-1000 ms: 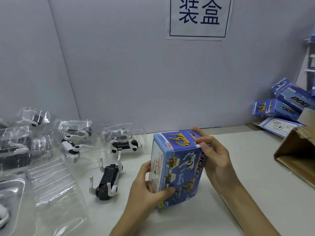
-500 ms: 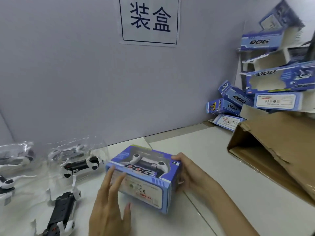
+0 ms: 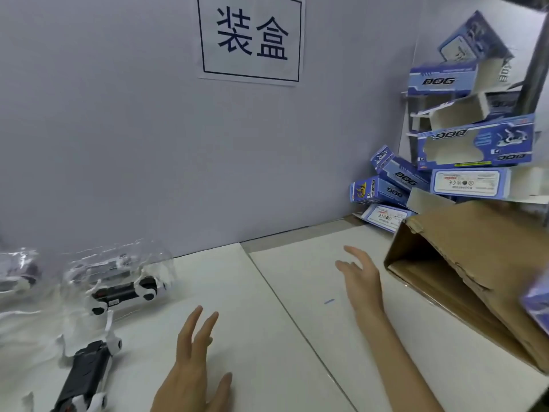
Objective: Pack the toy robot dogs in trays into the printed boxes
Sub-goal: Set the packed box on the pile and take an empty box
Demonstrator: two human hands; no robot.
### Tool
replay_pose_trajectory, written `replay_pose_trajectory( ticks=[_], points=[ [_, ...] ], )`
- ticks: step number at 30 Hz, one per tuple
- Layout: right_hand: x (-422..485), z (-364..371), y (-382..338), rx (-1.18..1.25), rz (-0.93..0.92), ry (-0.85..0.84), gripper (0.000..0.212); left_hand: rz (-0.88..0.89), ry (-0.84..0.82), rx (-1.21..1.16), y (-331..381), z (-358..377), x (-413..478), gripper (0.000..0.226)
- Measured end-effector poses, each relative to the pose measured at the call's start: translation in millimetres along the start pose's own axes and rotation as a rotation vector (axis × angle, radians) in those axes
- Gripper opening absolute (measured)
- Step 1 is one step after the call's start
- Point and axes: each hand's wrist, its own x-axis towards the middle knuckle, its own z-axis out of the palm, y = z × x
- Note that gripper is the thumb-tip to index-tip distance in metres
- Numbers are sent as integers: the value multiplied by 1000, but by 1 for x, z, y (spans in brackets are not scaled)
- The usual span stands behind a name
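Hovering over table (image 3: pixel 267 337) with left hand (image 3: pixel 193 364) and right hand (image 3: pixel 361 275), both released, fingers straight, gripping nothing.
Left of left hand: toy robot dog (image 3: pixel 124 291) in clear tray (image 3: pixel 148 260), near; loose black dog (image 3: pixel 84 376) near the wrist. Right of right hand: tipped cardboard carton (image 3: pixel 475 263), near; blurred blue printed box (image 3: pixel 536 304) further right; stacked printed boxes (image 3: pixel 475 144) beyond, well apart.
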Motion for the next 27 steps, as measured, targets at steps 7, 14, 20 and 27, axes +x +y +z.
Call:
replay_pose_trajectory(
  ticks=[7, 14, 20, 27],
  points=[
    [-47, 76, 9, -221, -149, -463, 28, -186, -272, 332, -17, -9, -12, 63],
    [-62, 187, -5, -490, -546, -824, 72, -322, -214, 276, -40, -28, -24, 46],
    [-59, 264, -15, -673, -775, -962, 59, -406, -217, 275, -43, -34, -26, 49],
    [-48, 242, -11, -505, -732, -660, 28, -508, -35, 185, -45, -41, -25, 50]
  ],
)
